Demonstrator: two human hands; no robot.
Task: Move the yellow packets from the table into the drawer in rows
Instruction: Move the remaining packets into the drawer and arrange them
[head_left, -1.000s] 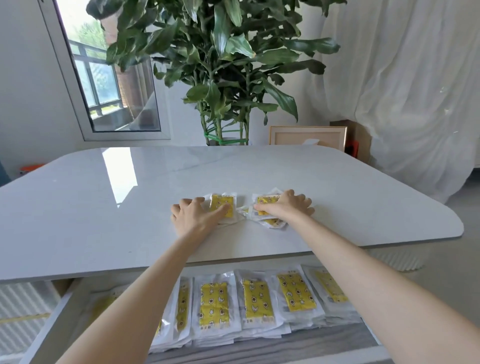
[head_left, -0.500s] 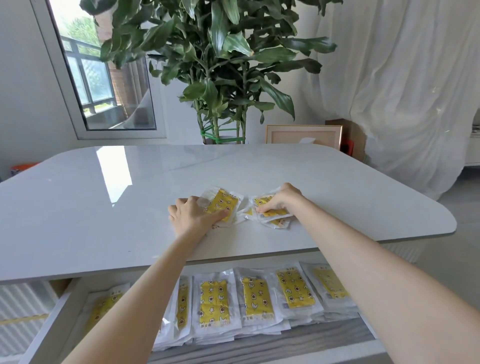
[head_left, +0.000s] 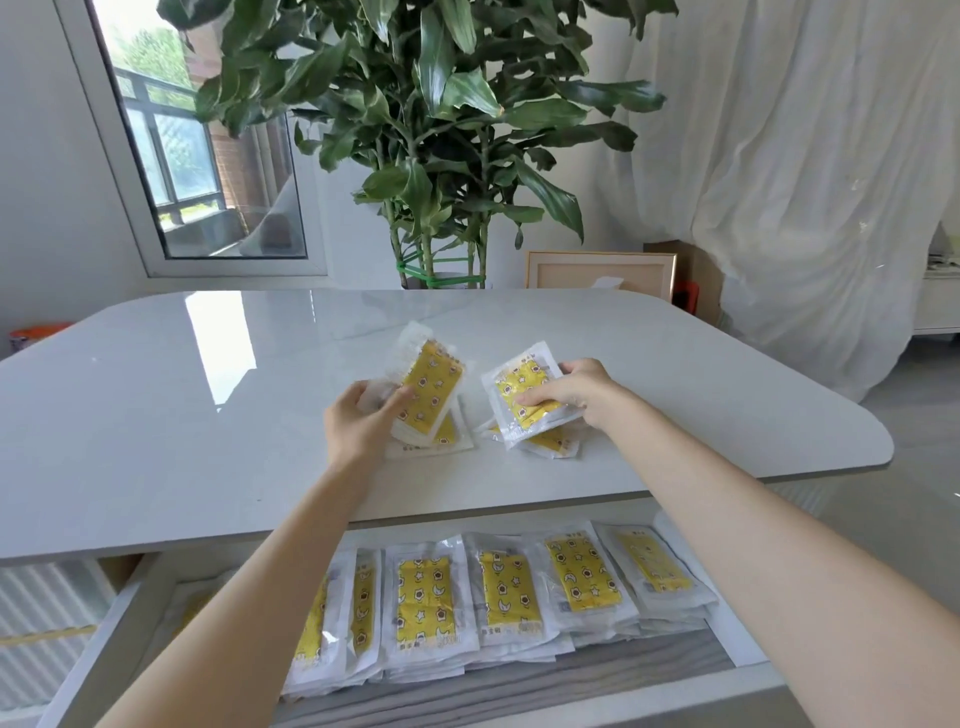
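Note:
My left hand grips a small stack of yellow packets in clear wrappers, tilted up off the white table; one more packet lies flat beneath it. My right hand pinches another yellow packet, lifted at an angle over a few packets still lying on the table. Below the table's front edge the open drawer holds a row of several stacked yellow packets side by side; my left forearm hides part of the row's left end.
A large green potted plant stands behind the table. A framed picture leans at the back right, beside a white curtain. A window is at the back left.
Both hands went from pressing flat on the packets to gripping them and lifting them off the table, tilted upward. The view has shifted slightly.

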